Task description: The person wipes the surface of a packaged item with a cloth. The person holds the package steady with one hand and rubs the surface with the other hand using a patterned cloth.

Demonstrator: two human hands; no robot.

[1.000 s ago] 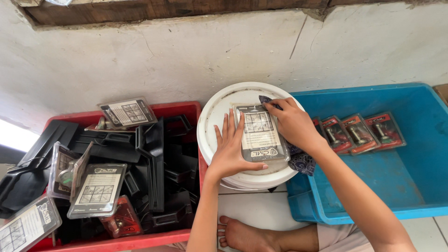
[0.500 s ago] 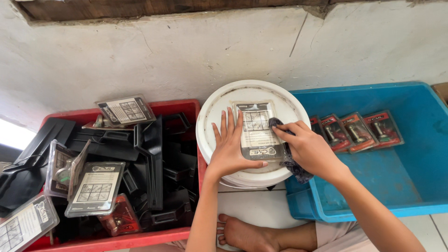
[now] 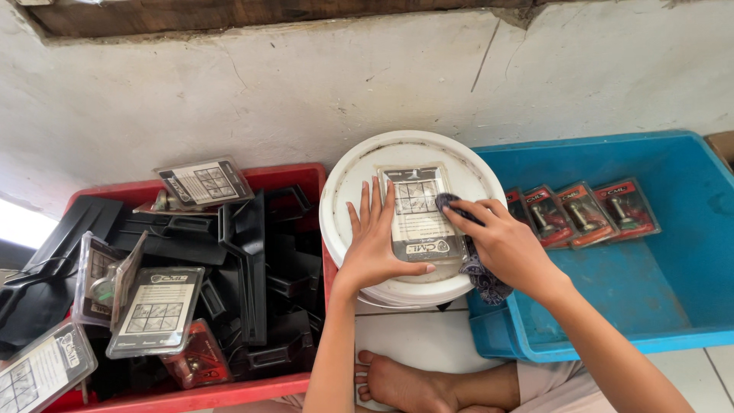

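Pinned flat under the open left hand [image 3: 375, 248], the clear plastic blister pack with its printed card [image 3: 419, 214] lies on the round white bucket lid [image 3: 359, 172] while the right hand [image 3: 508, 248], closed on a dark patterned cloth [image 3: 482, 275], seems mid-wipe, with its next pass needing steady downward pressure.

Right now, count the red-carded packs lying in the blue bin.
4. The red-carded packs lie side by side in one row on the floor of the blue bin, near its left back corner; the right hand may hide more.
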